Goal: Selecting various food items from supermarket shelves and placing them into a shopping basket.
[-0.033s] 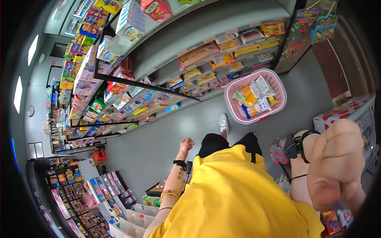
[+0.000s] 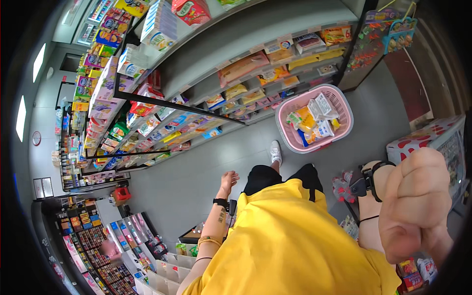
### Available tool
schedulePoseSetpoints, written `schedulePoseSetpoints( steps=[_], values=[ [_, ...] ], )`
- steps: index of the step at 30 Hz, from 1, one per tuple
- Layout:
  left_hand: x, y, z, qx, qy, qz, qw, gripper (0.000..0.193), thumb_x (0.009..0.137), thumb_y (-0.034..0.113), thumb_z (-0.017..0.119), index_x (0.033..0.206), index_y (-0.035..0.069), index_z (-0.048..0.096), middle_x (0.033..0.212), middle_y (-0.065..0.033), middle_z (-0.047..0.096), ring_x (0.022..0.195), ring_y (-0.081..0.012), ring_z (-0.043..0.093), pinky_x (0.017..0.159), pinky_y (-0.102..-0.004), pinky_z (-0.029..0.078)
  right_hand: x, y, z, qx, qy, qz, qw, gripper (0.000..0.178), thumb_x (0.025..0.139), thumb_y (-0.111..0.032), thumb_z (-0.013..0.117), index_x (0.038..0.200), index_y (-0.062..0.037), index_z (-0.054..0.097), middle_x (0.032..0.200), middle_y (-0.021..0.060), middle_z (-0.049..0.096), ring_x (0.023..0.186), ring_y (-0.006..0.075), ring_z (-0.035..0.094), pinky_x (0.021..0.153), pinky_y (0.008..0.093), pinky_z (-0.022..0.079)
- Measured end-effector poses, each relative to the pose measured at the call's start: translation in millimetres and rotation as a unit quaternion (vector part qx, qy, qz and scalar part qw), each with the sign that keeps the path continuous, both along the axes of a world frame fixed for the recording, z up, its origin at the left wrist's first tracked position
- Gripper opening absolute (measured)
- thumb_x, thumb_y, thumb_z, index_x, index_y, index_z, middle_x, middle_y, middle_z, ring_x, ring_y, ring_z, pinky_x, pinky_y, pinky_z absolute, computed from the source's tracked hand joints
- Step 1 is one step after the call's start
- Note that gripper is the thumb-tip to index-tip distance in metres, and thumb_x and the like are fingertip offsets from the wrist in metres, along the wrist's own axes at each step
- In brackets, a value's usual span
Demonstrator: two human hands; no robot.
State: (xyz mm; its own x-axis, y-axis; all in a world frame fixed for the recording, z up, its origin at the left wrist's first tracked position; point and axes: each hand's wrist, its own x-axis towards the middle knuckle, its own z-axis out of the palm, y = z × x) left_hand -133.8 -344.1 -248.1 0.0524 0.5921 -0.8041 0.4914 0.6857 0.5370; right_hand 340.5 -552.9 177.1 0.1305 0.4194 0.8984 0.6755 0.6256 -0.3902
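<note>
- Located pink plastic basket with slotted walls point(image 2: 286, 113) on smooth grey floor point(image 2: 196, 179), ahead of yellow cloth shirt point(image 2: 300, 241) and slightly right, near long grey shelving point(image 2: 216, 69); well apart from both hands.
- Bare left hand point(image 2: 229, 182) low over floor, with fingers loosely bent, partly spread, and nothing held.
- Bare right hand point(image 2: 415, 201) raised close to camera, with fingers curled into a fist; cannot tell of any small thing inside.
- Risk 1: could catch white shoe point(image 2: 276, 153) on basket in stepping forward. Likely cause: basket near the toe.
- Risk 2: could spill packages if tilting basket. Likely cause: loose, overlapping heap.
- Risk 3: could brush white divided rack point(image 2: 162, 281) with left forearm. Likely cause: closeness in view; depth uncertain.
- Risk 4: could overlook things at lower right. Cause: right hand blocking view.
- Count: 1 basket, 2 hands, 1 white shoe, 2 black wrist straps point(image 2: 221, 202), 1 per wrist.
- Count inside basket: at least 4 packages, namely 1 boxy white pack point(image 2: 322, 105), 1 yellow packet point(image 2: 307, 119), 1 white-and-blue packet point(image 2: 323, 131), 1 green-and-white packet point(image 2: 295, 119). Cannot give exact total, owing to overlap.
</note>
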Motion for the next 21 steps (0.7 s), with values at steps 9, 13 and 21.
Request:
schedulePoseSetpoints(
  steps=[9, 13, 21],
  values=[
    [7.9, -3.5, 1.6, -0.019, 0.008, 0.015, 1.0, 0.035, 0.099, 0.026, 0.045, 0.123, 0.003, 0.053, 0.109, -0.0093, 0.065, 0.098, -0.0221, 0.064, 0.082, -0.0341, 0.048, 7.5, 14.0, 1.4, 0.053, -0.029, 0.078, 0.995, 0.055, 0.096, -0.052, 0.056, 0.06, -0.0117, 0.046, 0.055, -0.0044, 0.038, 0.043, 0.0112, 0.028, 0.045, 0.0287, 0.022],
    [1.9, -6.2, -6.5, -0.027, -0.004, 0.033, 0.999, 0.031, 0.096, 0.026, 0.052, 0.119, 0.005, 0.055, 0.106, -0.0079, 0.066, 0.094, -0.0205, 0.066, 0.078, -0.0341, 0.048, -5.1, 25.6, -1.9, 0.078, -0.011, 0.002, 0.997, 0.054, 0.096, -0.048, 0.058, 0.058, -0.0123, 0.045, 0.049, -0.0068, 0.035, 0.039, 0.0088, 0.025, 0.041, 0.0263, 0.018],
    [13.1, -0.7, -2.7, -0.031, 0.019, 0.007, 0.999, 0.037, 0.099, 0.026, 0.045, 0.126, 0.002, 0.053, 0.11, -0.0096, 0.065, 0.099, -0.0218, 0.065, 0.082, -0.034, 0.049, -21.0, 26.9, 18.4, -0.011, 0.093, 0.128, 0.987, 0.037, 0.085, -0.029, 0.067, 0.06, -0.0096, 0.048, 0.053, -0.0005, 0.045, 0.043, 0.0141, 0.039, 0.045, 0.0275, 0.031]
  ],
)
